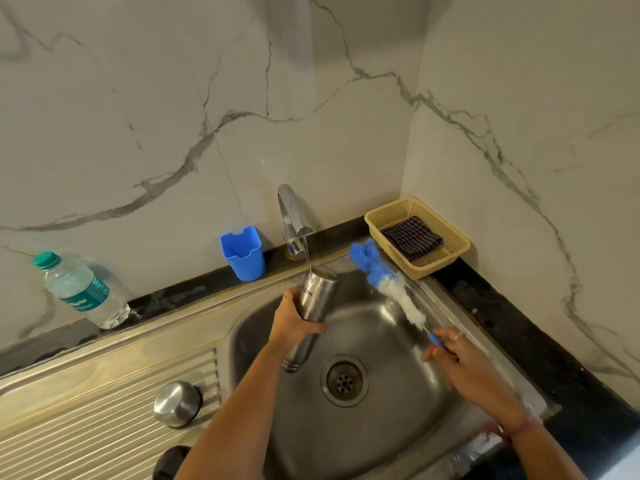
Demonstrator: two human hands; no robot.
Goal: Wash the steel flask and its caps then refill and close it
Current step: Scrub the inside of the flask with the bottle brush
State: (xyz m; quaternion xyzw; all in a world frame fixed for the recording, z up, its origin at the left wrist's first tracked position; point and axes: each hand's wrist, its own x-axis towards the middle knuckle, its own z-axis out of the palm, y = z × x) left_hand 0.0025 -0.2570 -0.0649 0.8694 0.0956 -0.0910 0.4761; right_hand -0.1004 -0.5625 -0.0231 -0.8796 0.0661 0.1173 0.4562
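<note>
My left hand (294, 322) grips the steel flask (313, 299) around its middle and holds it tilted over the sink (391, 441), its far end under the tap (292, 216). A thin stream of water runs onto that end. My right hand (457, 358) holds the blue handle of a bottle brush (388, 282), whose blue and white bristles point up and away to the right of the flask. A steel cap (177, 403) sits on the ribbed drainboard (104, 427). A black cap (171, 462) lies near the bottom edge, partly hidden by my left arm.
A plastic water bottle (81, 292) with a green lid stands on the black counter at the left. A blue plastic holder (244, 254) stands left of the tap. A yellow basket (450, 251) with a folded dark cloth (412, 239) sits in the back right corner.
</note>
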